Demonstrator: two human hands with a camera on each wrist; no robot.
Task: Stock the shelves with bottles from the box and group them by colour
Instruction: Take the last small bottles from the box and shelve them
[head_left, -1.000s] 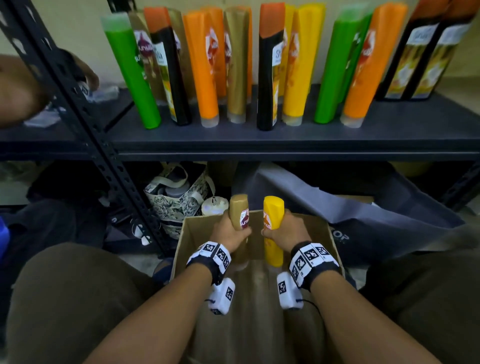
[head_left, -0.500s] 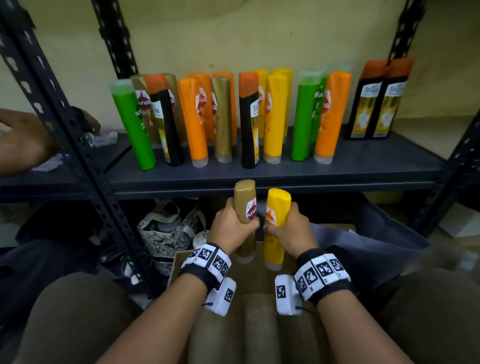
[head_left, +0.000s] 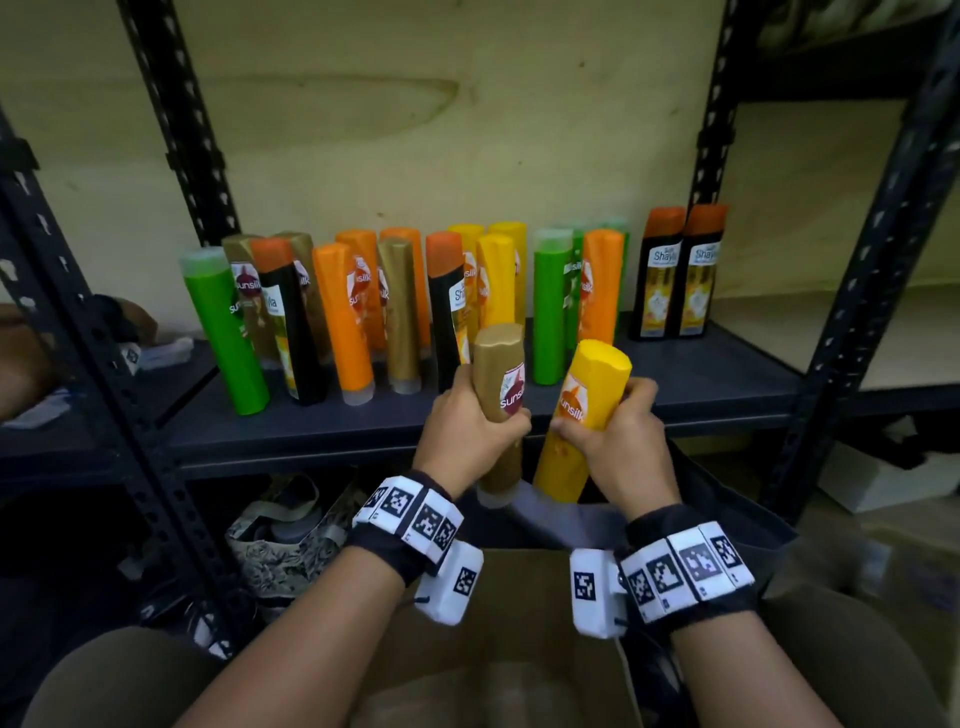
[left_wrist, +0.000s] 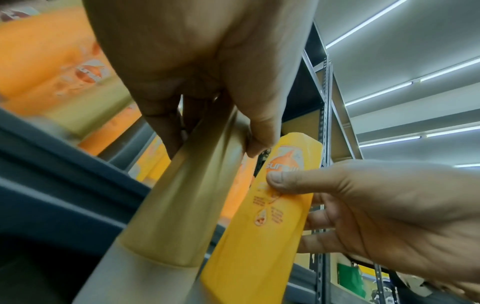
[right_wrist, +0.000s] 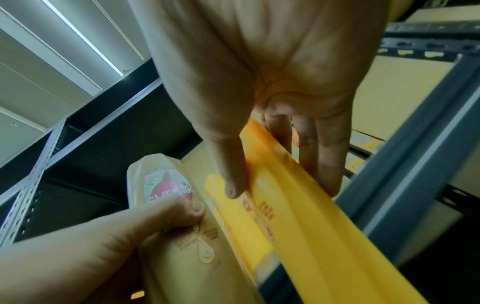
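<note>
My left hand (head_left: 470, 431) grips a gold bottle (head_left: 500, 374), cap end down, in front of the dark shelf (head_left: 701, 379). Beside it my right hand (head_left: 613, 436) grips a yellow bottle (head_left: 587, 395), tilted a little to the right. Both bottles hang above the open cardboard box (head_left: 519, 649) between my knees. The left wrist view shows the gold bottle (left_wrist: 187, 205) in my fingers with the yellow bottle (left_wrist: 265, 216) next to it. The right wrist view shows the yellow bottle (right_wrist: 298, 226) held between thumb and fingers, the gold bottle (right_wrist: 182, 236) to its left.
The shelf carries a mixed row: a green bottle (head_left: 226, 332), orange bottles (head_left: 343, 322), a gold one (head_left: 400, 312), yellow ones (head_left: 496, 280), black bottles with orange caps (head_left: 678, 270). Black perforated uprights (head_left: 104, 364) frame it. A patterned bag (head_left: 280, 540) lies under the shelf.
Both hands have risen out of the box with their bottles, up to the level of the shelf's front edge. My head has tilted up, so more of the shelf shows.
</note>
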